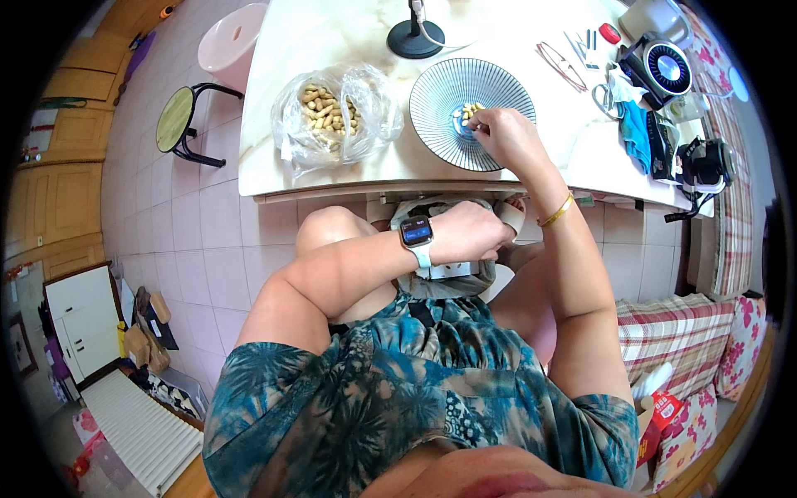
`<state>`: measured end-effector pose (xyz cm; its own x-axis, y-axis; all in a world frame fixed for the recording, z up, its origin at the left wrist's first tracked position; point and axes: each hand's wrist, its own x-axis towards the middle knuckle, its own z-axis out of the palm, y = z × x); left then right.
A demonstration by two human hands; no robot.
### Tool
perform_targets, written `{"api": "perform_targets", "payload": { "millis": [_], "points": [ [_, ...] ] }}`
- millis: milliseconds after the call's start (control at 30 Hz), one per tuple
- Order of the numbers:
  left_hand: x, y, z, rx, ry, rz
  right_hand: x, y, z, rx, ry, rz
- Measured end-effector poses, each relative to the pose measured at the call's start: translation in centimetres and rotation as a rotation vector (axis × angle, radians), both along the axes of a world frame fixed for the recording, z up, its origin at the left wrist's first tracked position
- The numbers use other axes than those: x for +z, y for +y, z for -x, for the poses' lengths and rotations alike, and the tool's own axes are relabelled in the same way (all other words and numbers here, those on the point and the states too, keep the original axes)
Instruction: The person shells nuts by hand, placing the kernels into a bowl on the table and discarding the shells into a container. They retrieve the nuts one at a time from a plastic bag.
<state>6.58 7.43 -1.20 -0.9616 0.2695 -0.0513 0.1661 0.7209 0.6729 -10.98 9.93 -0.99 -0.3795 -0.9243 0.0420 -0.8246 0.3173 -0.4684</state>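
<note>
My right hand [503, 138], with a gold bracelet [556, 210] on its wrist, is over the near part of a wide blue-and-white striped bowl [439, 87]. Its fingertips are pinched together low in the bowl, beside a few shelled peanut kernels [471, 112]; whether something is between them is hidden. Below the table edge, my left hand [470, 231] curls above a lined waste bin [451, 287] between my knees. A smartwatch [416, 231] is on that wrist. The left fingers face away, so their contents cannot be seen. Left of the bowl lies a clear plastic bag [377, 124] of unshelled peanuts [327, 112].
A black round stand [416, 40] with a white cable is behind the bowl. Eyeglasses [562, 67], a small fan-like device [667, 67], a blue cloth [634, 134] and a dark camera-like device [710, 163] crowd the table's right side. A stool [175, 119] stands at left.
</note>
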Motion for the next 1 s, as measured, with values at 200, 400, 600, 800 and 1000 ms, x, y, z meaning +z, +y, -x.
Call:
{"api": "perform_targets", "payload": {
  "millis": [200,400,600,800,1000],
  "points": [
    [1.2,-1.9,-1.0,0.053,0.113,-0.136,0.0,-0.3,-0.5,-0.010,0.070,0.198],
    [5.4,-7.6,-2.3,0.650,0.629,-0.209,0.5,-0.5,-0.6,-0.003,0.038,0.260],
    [4.3,-18.4,-5.6,1.258,0.683,-0.029,0.8,-0.7,-1.1,0.005,0.019,0.279],
    [1.4,-21.4,-8.1,1.262,0.244,0.187,1.1,-0.9,-1.4,0.030,0.008,0.267],
    [1.7,-20.7,-7.8,1.152,0.168,0.360,1.2,-0.7,-1.5,0.026,0.016,0.244]
  ]
}}
